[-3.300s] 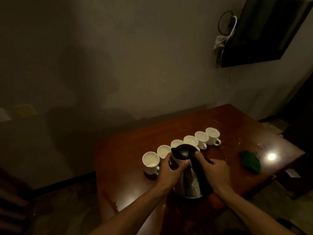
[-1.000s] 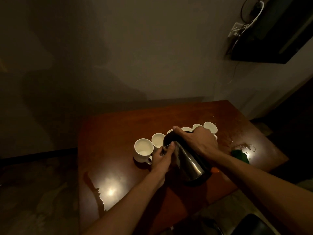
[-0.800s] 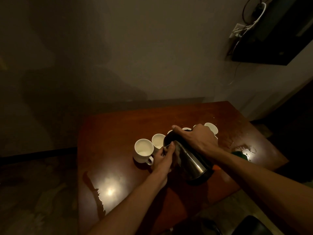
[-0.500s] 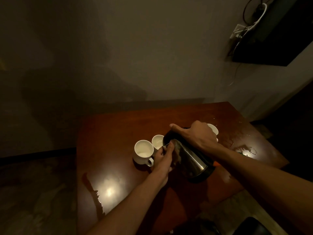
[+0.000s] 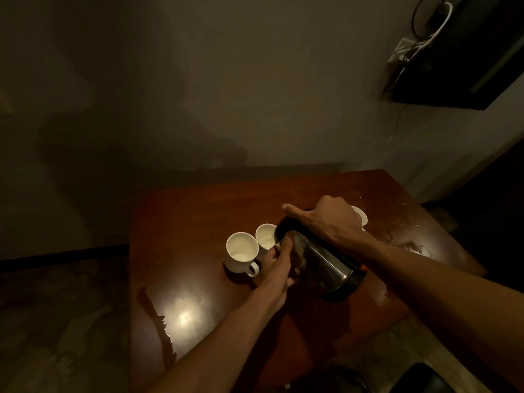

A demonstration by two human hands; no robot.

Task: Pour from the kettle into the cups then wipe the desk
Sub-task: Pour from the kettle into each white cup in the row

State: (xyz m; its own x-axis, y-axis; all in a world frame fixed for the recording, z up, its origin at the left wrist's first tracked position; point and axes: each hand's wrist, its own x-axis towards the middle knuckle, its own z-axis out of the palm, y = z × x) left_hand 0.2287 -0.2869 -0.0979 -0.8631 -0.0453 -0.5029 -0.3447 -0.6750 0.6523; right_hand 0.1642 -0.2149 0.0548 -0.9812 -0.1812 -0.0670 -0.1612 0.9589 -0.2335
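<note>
A steel kettle (image 5: 326, 265) with a black lid and base is tilted to the left over a row of white cups on the red-brown desk (image 5: 198, 217). My right hand (image 5: 326, 219) grips its handle from above, thumb stretched along the lid. My left hand (image 5: 279, 260) presses against the kettle's side near the spout. The spout is over the second cup (image 5: 265, 236); the leftmost cup (image 5: 241, 251) stands beside it. One more cup (image 5: 360, 216) peeks out behind my right hand; the others are hidden.
Spilled water glints on the desk's right part (image 5: 416, 246). A lamp reflection (image 5: 183, 317) and a dark streak lie at the front left. A dark screen (image 5: 465, 52) with cables hangs on the wall at upper right. The green cloth is hidden behind my right arm.
The kettle has been lifted from the desk and tipped left toward the cups. In the last second it tilted a little further, and my right arm now covers the green cloth.
</note>
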